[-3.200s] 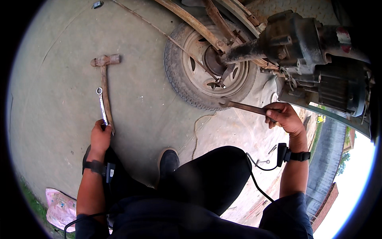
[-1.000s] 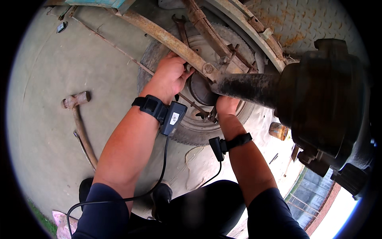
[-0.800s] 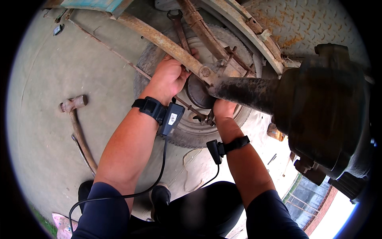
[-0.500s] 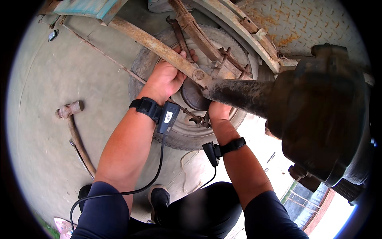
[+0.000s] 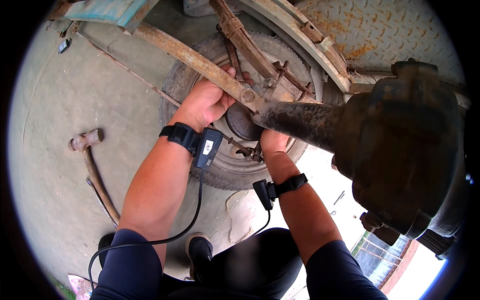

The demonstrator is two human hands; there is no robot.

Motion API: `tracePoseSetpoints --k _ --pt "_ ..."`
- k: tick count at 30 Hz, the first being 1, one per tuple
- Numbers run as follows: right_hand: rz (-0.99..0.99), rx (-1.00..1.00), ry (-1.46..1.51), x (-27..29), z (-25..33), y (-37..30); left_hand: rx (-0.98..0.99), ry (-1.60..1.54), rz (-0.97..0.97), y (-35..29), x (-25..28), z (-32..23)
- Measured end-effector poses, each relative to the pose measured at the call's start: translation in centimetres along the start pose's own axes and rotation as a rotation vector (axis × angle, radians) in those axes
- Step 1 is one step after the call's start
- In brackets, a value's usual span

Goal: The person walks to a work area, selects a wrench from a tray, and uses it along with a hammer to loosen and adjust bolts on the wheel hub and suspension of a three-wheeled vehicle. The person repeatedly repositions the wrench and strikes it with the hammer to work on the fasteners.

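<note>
My left hand point(image 5: 209, 100) reaches in under a rusty flat bar point(image 5: 187, 54), its fingers closed round a dark open-ended wrench point(image 5: 232, 54). The wrench's upper end now lies partly behind the leaf spring point(image 5: 240, 37). Beside that hand is a round dark brake drum or backing plate point(image 5: 242, 122) on the inner side of a wheel with a worn tyre point(image 5: 220, 181). My right hand point(image 5: 273, 142) is under the axle tube point(image 5: 300, 120), next to the plate's lower edge; its fingers are hidden. A rod with a coil spring point(image 5: 237, 145) runs between my wrists.
A hammer point(image 5: 92, 160) lies on the concrete floor at left, a thin metal bar point(image 5: 100, 200) beside it. The big dark axle housing point(image 5: 405, 155) fills the right side. Rusty chequer plate point(image 5: 370, 30) is at upper right, a blue-painted frame point(image 5: 100, 12) at upper left.
The wrench's upper end has swung slightly right, and its jaw has gone behind the leaf spring. My left hand has shifted a little with it. My right hand stays nearly in place.
</note>
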State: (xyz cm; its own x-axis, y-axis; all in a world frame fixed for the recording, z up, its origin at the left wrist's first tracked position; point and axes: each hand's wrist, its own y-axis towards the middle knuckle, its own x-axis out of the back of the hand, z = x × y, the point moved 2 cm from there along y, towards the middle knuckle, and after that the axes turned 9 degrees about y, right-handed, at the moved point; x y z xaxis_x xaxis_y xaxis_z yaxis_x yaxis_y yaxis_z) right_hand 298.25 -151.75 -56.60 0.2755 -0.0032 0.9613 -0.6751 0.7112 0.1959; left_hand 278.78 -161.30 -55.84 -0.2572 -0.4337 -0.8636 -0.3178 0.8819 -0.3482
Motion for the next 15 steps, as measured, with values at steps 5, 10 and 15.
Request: tracePoseSetpoints --k 5,10,15 --pt "0.030 -0.002 0.011 0.3 0.0 -0.1 0.024 0.033 -0.013 0.2 0.1 0.1" --pt "-0.036 -0.012 0.120 -0.1 -0.3 0.0 0.039 0.064 -0.031 -0.1 0.0 -0.3" --pt "-0.114 0.007 0.120 -0.9 -1.2 -0.1 0.037 0.046 0.015 -0.2 0.0 -0.2"
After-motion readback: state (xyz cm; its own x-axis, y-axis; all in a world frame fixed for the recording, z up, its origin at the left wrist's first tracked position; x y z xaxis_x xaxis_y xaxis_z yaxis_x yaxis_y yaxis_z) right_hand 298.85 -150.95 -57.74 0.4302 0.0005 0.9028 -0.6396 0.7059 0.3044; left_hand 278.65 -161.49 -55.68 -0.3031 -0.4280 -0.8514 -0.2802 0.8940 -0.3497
